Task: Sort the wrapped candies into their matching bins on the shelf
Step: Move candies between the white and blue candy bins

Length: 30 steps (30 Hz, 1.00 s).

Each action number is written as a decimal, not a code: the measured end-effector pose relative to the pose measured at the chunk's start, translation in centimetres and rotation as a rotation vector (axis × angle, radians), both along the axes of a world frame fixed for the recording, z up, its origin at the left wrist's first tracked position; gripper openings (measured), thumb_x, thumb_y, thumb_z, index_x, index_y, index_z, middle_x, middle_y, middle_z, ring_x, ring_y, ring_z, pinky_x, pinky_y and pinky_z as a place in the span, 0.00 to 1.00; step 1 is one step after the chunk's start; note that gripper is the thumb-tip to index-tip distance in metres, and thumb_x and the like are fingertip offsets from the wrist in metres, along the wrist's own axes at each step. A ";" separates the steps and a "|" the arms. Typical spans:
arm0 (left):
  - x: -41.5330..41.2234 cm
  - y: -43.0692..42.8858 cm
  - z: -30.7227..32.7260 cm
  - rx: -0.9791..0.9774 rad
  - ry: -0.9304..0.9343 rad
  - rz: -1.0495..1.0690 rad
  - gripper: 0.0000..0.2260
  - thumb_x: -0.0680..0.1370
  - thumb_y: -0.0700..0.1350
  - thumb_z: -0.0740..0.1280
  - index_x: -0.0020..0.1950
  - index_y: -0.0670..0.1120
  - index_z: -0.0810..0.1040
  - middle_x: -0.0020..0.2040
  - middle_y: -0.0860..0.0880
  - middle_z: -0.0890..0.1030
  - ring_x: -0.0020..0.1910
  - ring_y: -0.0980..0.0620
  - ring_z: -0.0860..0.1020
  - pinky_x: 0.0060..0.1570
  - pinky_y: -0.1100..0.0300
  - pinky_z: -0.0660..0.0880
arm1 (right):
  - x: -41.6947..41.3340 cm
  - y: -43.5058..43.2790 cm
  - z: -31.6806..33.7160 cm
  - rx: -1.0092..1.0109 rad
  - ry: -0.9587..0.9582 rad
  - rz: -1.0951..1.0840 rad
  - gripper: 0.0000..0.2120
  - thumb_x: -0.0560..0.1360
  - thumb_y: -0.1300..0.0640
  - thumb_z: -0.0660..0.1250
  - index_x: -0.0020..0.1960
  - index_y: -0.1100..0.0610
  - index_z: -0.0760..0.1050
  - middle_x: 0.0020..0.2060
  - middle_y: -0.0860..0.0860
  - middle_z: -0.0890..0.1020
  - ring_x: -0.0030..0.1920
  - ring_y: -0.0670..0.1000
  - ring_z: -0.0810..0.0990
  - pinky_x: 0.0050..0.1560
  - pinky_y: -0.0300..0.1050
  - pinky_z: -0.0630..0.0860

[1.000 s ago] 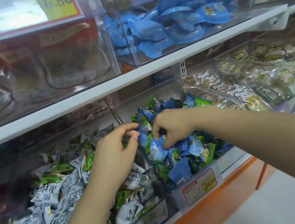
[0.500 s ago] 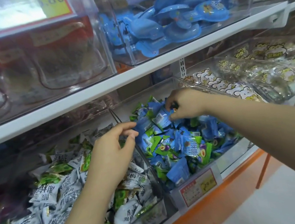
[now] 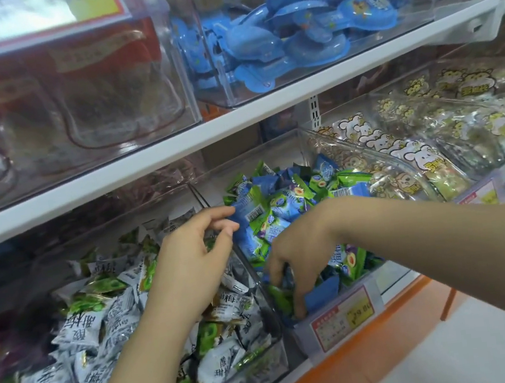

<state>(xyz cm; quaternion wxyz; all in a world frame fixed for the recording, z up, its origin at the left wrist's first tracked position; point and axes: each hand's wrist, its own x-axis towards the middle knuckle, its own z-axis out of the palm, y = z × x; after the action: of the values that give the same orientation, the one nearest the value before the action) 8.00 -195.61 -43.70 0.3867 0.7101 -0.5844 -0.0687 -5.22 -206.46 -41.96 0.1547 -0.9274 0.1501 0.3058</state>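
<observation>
Right at the front of the middle bin (image 3: 393,273), just behind its price tag (image 3: 343,316), the right hand (image 3: 300,258) is dug down into the blue and green candies (image 3: 287,201). Its fingers (image 3: 296,305) are curled in among the wrappers. I can't tell from here whether they have hold of one.

The left hand (image 3: 190,262) hovers over the clear wall between this bin and the left bin (image 3: 255,378), which holds the white and green candies (image 3: 96,325). Thumb and forefinger are a narrow gap apart, the rest loosely curled, and it seems to hold nothing.

To my eye this step is a search for strays. It would go best if the right hand lifts one wrapper clear, checks the print, and only then carries it across. Raking too hard that low could push candies over the front lip. The left hand is well placed to take a stray and drop it next door.

Further back are the rabbit packets (image 3: 399,154) to the right, then the white shelf (image 3: 236,123) with the blue packs (image 3: 289,37) above.

Half a second ago the right hand was up at the back of the pile, pinching near the top. It has since come forward and down to the front corner. The left hand has hardly shifted.
</observation>
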 end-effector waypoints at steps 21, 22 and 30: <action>0.3 0.0 0.2 0.024 0.020 -0.022 0.14 0.78 0.46 0.64 0.49 0.68 0.72 0.46 0.69 0.79 0.41 0.43 0.80 0.36 0.58 0.73 | -1.8 -1.9 2.8 0.196 -0.371 -0.319 0.13 0.74 0.58 0.70 0.58 0.53 0.79 0.41 0.38 0.83 0.42 0.35 0.80 0.46 0.30 0.73; 0.3 0.0 0.2 0.027 0.021 -0.019 0.13 0.78 0.47 0.64 0.49 0.68 0.72 0.46 0.69 0.79 0.42 0.44 0.80 0.36 0.58 0.73 | -1.0 -1.6 2.3 0.215 -0.369 -0.320 0.13 0.75 0.59 0.68 0.60 0.54 0.78 0.48 0.43 0.83 0.48 0.40 0.81 0.52 0.34 0.75; 0.3 0.2 0.3 0.040 0.027 -0.022 0.12 0.78 0.47 0.63 0.50 0.67 0.73 0.46 0.68 0.80 0.41 0.42 0.79 0.37 0.54 0.74 | 1.2 -1.8 -1.1 0.027 -0.216 -0.220 0.31 0.77 0.56 0.65 0.76 0.53 0.56 0.71 0.52 0.69 0.62 0.49 0.74 0.61 0.43 0.70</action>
<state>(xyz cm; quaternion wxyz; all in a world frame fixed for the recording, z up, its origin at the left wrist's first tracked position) 8.27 -195.42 -43.40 0.3793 0.7102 -0.5855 -0.0944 -4.04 -208.28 -43.09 0.2149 -0.9307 0.2293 0.1874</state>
